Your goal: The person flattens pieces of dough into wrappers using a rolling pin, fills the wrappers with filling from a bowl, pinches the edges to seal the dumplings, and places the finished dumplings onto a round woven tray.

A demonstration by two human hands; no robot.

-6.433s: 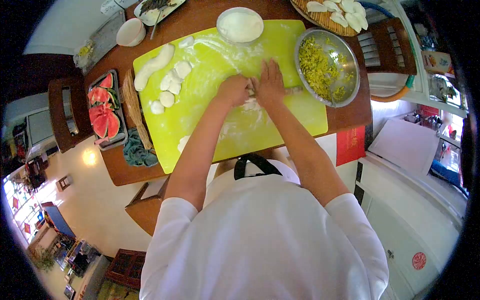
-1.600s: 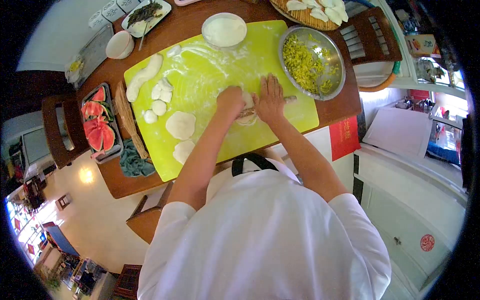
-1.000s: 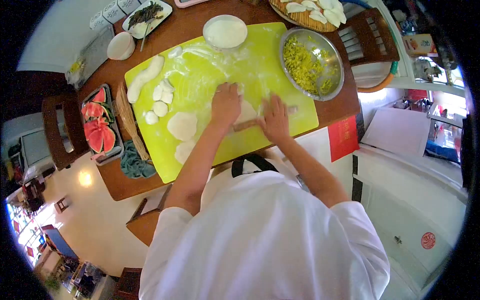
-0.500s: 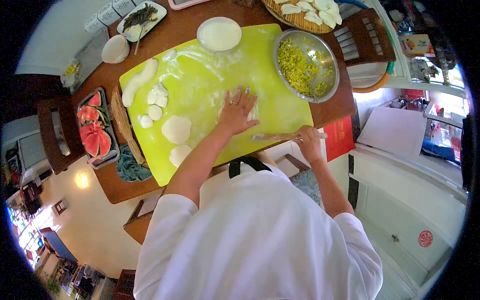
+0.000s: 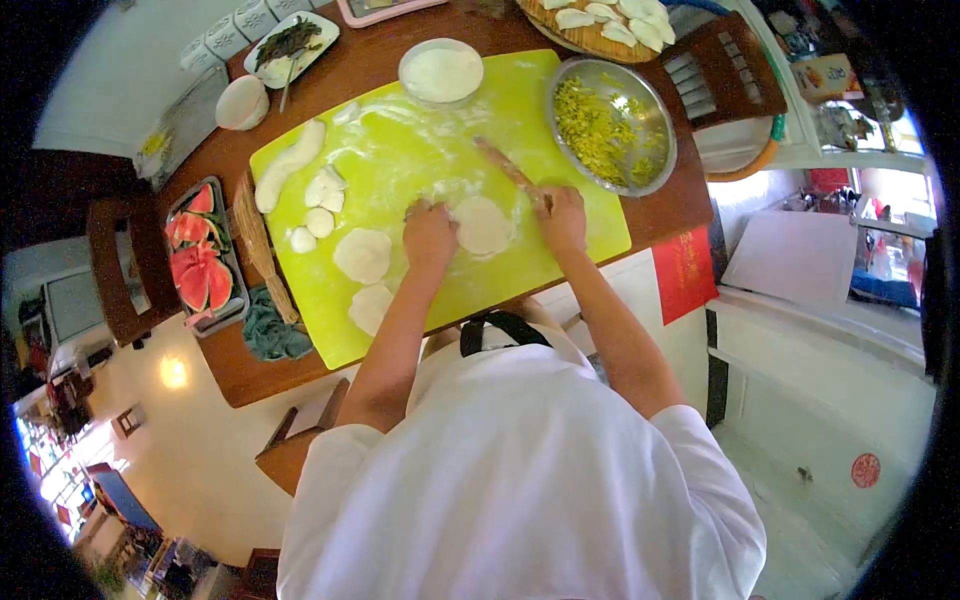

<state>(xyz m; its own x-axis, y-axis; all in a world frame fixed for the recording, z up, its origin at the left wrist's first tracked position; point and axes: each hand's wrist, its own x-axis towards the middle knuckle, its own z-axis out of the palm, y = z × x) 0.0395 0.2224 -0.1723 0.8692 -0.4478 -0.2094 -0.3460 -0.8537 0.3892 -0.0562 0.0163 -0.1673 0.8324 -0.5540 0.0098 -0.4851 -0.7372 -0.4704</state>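
A flat round dough wrapper (image 5: 482, 225) lies on the floury yellow-green mat (image 5: 560, 285) between my hands. Just left of it, my left hand (image 5: 430, 237) rests with curled fingers, its thumb side at the wrapper's edge; what those fingers hold, if anything, is hidden. My right hand (image 5: 563, 222) grips one end of a thin wooden rolling pin (image 5: 507, 166), which slants away up and left, beyond the wrapper. To the left lie two more flat wrappers (image 5: 362, 256), small dough pieces (image 5: 325, 190) and a thick dough roll (image 5: 291, 166).
A steel bowl of yellow-green filling (image 5: 605, 130) stands at the mat's right corner, a bowl of flour (image 5: 441, 72) at its far edge. Dumplings (image 5: 640, 22) lie on a round woven tray. Watermelon slices (image 5: 200, 275), a green cloth (image 5: 270, 330) and a white bowl (image 5: 242, 103) are leftward.
My left hand has gone from spread flat to curled, uncovering the round wrapper. My right hand has brought the rolling pin from the mat's near edge up and left onto the mat.
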